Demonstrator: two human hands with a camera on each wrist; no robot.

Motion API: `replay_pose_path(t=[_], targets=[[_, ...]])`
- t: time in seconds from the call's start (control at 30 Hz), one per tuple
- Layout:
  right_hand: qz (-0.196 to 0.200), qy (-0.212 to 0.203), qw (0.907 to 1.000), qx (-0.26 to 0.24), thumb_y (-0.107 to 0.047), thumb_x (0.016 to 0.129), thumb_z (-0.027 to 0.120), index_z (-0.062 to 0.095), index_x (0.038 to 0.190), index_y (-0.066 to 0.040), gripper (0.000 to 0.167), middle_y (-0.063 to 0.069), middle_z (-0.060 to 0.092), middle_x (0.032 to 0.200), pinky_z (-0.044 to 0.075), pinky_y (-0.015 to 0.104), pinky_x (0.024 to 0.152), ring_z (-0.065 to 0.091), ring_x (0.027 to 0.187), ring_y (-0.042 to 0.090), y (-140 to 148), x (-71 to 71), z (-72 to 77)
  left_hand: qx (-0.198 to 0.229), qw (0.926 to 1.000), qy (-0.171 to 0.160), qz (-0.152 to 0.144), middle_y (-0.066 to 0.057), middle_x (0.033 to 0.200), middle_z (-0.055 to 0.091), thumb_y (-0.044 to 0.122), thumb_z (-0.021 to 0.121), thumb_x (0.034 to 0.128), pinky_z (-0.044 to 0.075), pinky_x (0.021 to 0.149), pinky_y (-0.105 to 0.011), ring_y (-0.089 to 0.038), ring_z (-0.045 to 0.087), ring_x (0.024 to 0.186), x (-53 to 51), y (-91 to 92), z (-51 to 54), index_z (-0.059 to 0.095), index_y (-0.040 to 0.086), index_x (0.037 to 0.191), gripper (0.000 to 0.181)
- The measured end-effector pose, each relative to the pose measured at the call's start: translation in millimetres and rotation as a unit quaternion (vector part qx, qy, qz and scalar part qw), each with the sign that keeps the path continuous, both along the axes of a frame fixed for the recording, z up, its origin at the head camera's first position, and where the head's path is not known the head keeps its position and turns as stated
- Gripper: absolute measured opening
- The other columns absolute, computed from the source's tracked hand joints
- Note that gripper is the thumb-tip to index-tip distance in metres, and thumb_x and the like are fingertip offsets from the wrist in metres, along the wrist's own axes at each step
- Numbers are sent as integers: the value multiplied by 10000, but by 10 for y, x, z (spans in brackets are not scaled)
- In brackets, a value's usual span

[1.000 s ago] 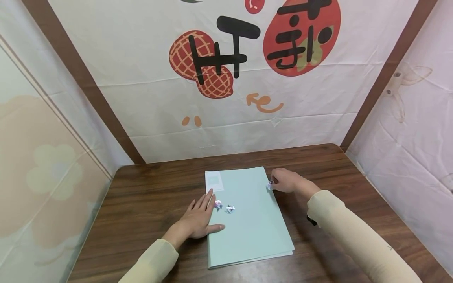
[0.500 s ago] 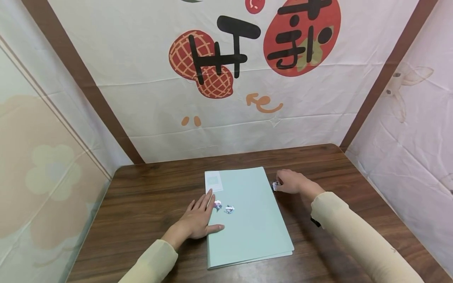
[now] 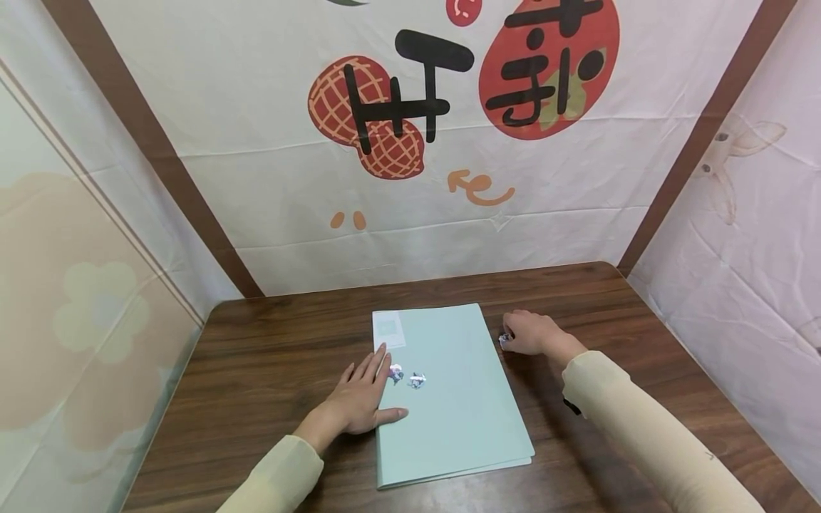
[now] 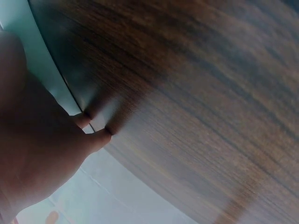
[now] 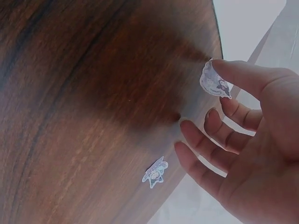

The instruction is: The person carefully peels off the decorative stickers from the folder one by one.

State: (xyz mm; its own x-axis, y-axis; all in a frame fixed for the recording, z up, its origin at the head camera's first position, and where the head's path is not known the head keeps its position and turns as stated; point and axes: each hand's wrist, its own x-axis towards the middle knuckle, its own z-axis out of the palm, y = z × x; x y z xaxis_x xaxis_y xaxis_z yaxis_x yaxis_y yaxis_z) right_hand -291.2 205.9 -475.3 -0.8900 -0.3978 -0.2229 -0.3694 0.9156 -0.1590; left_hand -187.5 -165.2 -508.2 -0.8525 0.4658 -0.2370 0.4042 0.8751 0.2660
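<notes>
A pale mint-green folder (image 3: 455, 413) lies on the wooden table, with two small shiny stickers on its cover: one sticker (image 3: 397, 372) by the left fingers, another sticker (image 3: 417, 380) just right of it. My left hand (image 3: 360, 396) rests spread on the folder's left edge; two of its fingertips touch the tabletop in the left wrist view. Just off the folder's upper right side, my right hand (image 3: 529, 333) pinches a cut-out sticker (image 5: 215, 80) between thumb and index finger, its other fingers loosely bent. A further sticker (image 5: 155, 172) lies on the table near those fingertips, hidden in the head view.
A white label (image 3: 389, 330) is at the folder's top left corner. The dark wood table (image 3: 288, 335) has a rounded far edge, with a printed cloth (image 3: 288, 214) hanging behind it and more cloth on both sides.
My right hand has moved slightly right with the pinched sticker, from over the folder's edge to beside it above the table. The left hand and folder have stayed put.
</notes>
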Motion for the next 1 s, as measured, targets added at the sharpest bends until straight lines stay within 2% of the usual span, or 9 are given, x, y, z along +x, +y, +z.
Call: replay_pose_path(t=[0.13,0.23,0.43,0.73,0.83,1.0], targets=[[-44,54,10000,56,-277,960,688,568,927,-117,203,21,546,865,428,380,619,499,748,202,-9,11,4,7,10000,79,32,-115,1723,-89,769,497,922,109,1216,-644,-358,67,1576,-14,-14,-69,85,56,1647,1097],[-84,68,9999,62,-283,958,694,577,941,-115,205,24,553,872,430,390,622,504,748,207,-14,19,17,31,9999,97,49,-116,1723,-82,763,504,922,111,1214,-647,-358,71,1576,-15,-17,-79,92,59,1647,1091],[-179,104,9998,49,-306,951,706,612,1003,-107,226,36,599,924,463,426,651,531,770,216,-26,21,25,48,10000,59,34,-124,1722,-83,761,497,928,108,1213,-649,-367,74,1574,-5,-22,-54,84,40,1643,1096],[-67,215,9997,92,-312,951,716,620,1116,-90,293,73,647,1030,508,471,691,593,811,231,-43,10,44,-23,10000,44,58,-110,1723,-95,781,480,921,100,1218,-642,-360,63,1576,-6,-25,-60,69,55,1647,1105],[43,273,9996,-11,-275,944,720,633,1164,-77,308,83,655,1069,516,465,683,611,828,232,-81,19,82,-44,9999,52,82,-101,1724,-93,777,485,921,102,1222,-633,-349,60,1578,-11,-18,-61,72,66,1649,1098],[175,392,9989,-188,-254,938,737,645,1108,-102,246,42,634,997,470,400,616,576,771,196,-226,39,151,-4,10000,-25,56,-110,1724,-87,760,507,924,100,1218,-642,-362,67,1575,-11,-1,-16,86,53,1646,1094]])
